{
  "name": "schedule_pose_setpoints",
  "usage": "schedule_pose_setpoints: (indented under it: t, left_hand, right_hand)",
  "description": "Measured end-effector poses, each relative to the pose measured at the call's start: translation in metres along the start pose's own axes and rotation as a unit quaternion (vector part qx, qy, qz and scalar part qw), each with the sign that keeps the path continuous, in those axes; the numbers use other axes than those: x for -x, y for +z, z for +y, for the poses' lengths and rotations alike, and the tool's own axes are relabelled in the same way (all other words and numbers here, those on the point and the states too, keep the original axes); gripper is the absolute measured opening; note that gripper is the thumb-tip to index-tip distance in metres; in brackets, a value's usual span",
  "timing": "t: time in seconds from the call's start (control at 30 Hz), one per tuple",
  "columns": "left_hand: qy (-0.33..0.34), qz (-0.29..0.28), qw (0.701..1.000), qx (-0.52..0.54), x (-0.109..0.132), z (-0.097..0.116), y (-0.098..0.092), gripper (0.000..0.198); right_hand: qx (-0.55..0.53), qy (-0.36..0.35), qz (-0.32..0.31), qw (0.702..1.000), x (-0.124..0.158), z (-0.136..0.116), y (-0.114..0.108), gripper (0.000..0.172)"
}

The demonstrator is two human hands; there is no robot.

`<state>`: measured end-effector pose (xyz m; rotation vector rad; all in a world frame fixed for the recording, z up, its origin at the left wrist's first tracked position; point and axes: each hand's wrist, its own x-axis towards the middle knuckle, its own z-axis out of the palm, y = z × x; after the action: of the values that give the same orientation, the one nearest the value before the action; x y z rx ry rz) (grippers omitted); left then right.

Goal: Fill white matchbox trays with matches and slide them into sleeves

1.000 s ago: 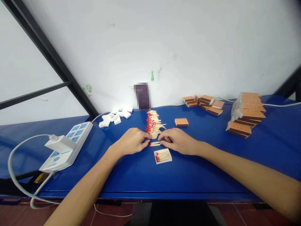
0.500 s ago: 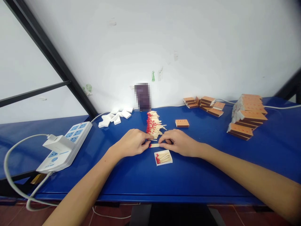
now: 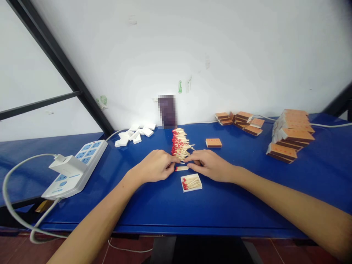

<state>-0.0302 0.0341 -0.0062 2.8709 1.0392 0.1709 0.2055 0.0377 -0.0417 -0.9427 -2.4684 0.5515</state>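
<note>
Two bare hands meet over a blue tabletop (image 3: 233, 209), midway along it. Between them, a long heap of matches (image 3: 180, 143), red heads to the left, runs from near the far edge of the tabletop towards its middle. The left hand (image 3: 155, 165) has its forefinger stretched out to the near end of the heap, its thumb a narrow gap away. The right hand (image 3: 210, 165) faces it, thumb and forefinger slightly parted, the forefinger at the heap's near end. The curled fingers of both hands hide what, if anything, lies under them.

Just below the fingertips, a small row of matches (image 3: 180, 168) lies side by side, heads left, near the right thumb. Closer to the near edge, a white tray (image 3: 193, 190) holds more matches (image 3: 191, 182), red heads to the left.

Beyond the right hand sits a single orange matchbox (image 3: 213, 143). A loose group of matchboxes (image 3: 243, 121) lies by the far edge, and a taller pile of matchboxes (image 3: 293, 134) stands towards the far right corner. White trays (image 3: 134, 135) are heaped near the far edge, left of the matches. At the left, a power strip (image 3: 90, 156) slants across the tabletop, a white adapter (image 3: 68, 166) plugged into it.
</note>
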Motion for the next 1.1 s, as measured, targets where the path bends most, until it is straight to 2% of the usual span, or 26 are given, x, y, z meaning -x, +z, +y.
schedule_pose_setpoints:
  t: [0.43,0.6,0.8,1.1]
  left_hand:
    - [-0.003,0.010,1.000,-0.002,0.000,0.001,0.000,0.031]
    - [0.000,0.006,1.000,-0.004,0.000,0.001,0.000,0.030]
    - [-0.001,-0.004,1.000,-0.013,-0.001,0.000,0.000,0.035]
    - [0.006,-0.004,1.000,-0.026,-0.001,0.001,0.001,0.031]
  right_hand:
    - [0.052,-0.014,-0.020,0.998,0.000,0.000,0.000,0.032]
    - [0.033,-0.008,-0.010,0.999,-0.005,-0.001,0.002,0.027]
    - [-0.003,0.045,0.017,0.999,-0.012,-0.001,0.004,0.017]
    - [-0.031,0.075,0.031,0.996,-0.014,0.000,0.007,0.013]
